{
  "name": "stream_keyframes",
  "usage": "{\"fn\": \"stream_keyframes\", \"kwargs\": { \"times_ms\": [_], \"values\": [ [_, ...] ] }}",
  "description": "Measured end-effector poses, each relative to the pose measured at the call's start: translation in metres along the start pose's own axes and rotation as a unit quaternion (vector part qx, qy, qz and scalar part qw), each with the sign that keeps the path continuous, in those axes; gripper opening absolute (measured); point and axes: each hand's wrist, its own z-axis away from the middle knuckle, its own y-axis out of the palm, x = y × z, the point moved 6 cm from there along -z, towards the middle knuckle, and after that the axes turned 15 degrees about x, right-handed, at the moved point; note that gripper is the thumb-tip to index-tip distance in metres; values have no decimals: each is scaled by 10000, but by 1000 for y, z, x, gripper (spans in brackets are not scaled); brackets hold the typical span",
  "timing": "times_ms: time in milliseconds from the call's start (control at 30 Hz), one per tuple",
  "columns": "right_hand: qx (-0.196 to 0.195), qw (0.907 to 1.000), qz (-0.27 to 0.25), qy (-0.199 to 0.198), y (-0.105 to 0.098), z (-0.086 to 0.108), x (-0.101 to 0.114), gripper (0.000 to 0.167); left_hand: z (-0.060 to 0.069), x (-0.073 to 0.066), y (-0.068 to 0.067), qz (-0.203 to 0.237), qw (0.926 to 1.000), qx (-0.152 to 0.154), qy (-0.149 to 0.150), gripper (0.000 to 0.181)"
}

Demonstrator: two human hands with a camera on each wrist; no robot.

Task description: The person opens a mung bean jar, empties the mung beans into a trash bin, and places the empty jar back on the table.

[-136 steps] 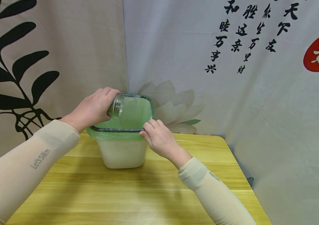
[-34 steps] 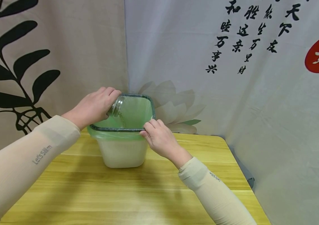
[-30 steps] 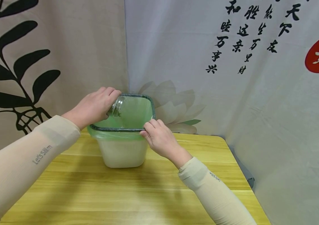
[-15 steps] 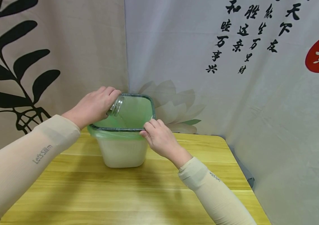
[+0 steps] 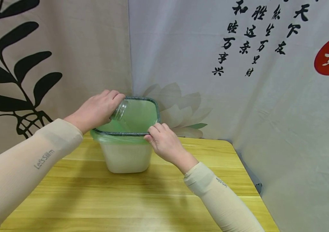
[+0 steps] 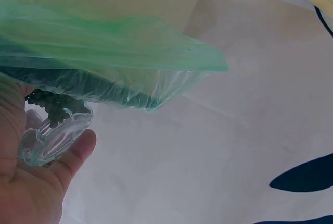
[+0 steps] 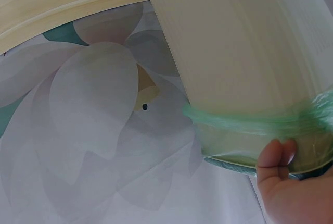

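Observation:
My left hand [image 5: 98, 108] grips a clear glass jar [image 5: 120, 110], tipped on its side with its mouth over the inside of a bin. In the left wrist view, small dark round grains sit inside the jar [image 6: 57, 135]; what kind they are I cannot tell. The off-white bin [image 5: 127, 158] is lined with a thin green plastic bag [image 5: 141, 112] and has a dark speckled rim [image 5: 124, 133]. At the bin's near right corner, my right hand [image 5: 165, 141] holds the rim, thumb outside against the bag. The bottom of the bin's inside is hidden.
The bin stands near the back edge of a yellow wood-grain table [image 5: 118, 199]. Behind it hang cloth backdrops, one with a black leaf print [image 5: 38, 64] and one with dark writing and a faint flower. The table's right edge [image 5: 252, 180] slants toward the front.
The jar has shifted slightly and tips a little more downward. About a second ago small bits fell from its mouth; now no clear stream shows. The right hand stays on the rim.

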Motion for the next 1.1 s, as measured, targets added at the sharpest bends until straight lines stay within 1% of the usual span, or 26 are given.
{"fn": "stream_keyframes", "kwargs": {
  "times_ms": [200, 333, 367, 600, 667, 767, 967, 1100],
  "values": [
    [-7, 10000, -51, 0, 0, 0, 0, 52, 1, -1, 0, -63, 10000, -39, 43, 72],
    [15, 10000, -66, 25, 0, 0, 0, 55, 1, -2, -1, -117, 9998, -117, 101, 71],
    [13, 10000, -62, 25, 0, 0, 0, 55, 1, -2, -1, -129, 9998, -140, 117, 71],
    [51, 10000, 7, 60, 1, -1, 0, 35, 1, -3, -2, -165, 9994, -223, 181, 65],
    [54, 10000, 12, 56, 1, -1, 0, 34, 1, -3, -2, -174, 9994, -233, 194, 64],
    [55, 10000, 20, 58, 0, -1, 0, 28, 0, -2, -1, -208, 9991, -294, 237, 62],
    [21, 10000, 19, 45, -1, 0, 0, 28, -2, -1, 0, -265, 9985, -394, 259, 53],
    [-23, 10000, -24, 36, -1, 0, 0, 39, -3, -1, 1, -334, 9981, -426, 283, 50]
  ]
}}
